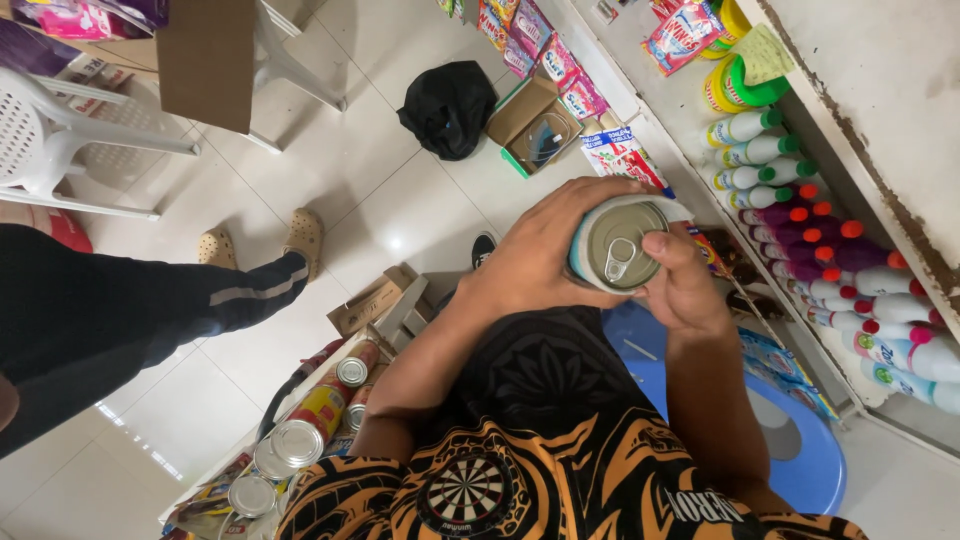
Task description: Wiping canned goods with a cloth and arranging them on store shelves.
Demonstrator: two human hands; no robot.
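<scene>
Both hands hold one can (618, 243) between them, lifted in front of the person's chest with its pull-tab end turned up toward the camera. The left hand (535, 255) wraps round the can's side from the left, fingers curled over the far edge; the right hand (682, 285) closes on it from the right, its thumb lying on the rim of the lid. The ring-pull lies flat and the lid looks sealed, so the can appears unopened.

Below the hands and to their left, more cans (300, 435) of the same sort lie on their sides among cardboard boxes (375, 300) on the floor, some with silver ends showing, so as far as can be judged only this one has been picked up and the rest lie untouched. Just beneath the right hand sits a blue plastic stool (815, 465). To the right of the hands runs a shelf (900, 90) lined with white and purple bottles (800, 215) with coloured caps. Beyond the hands, on the tiled floor, lie a black bag (447, 107) and an open carton (535, 130). Far to the left, another person's dark-trousered leg (120, 310) stretches in near a white plastic chair (50, 140).
</scene>
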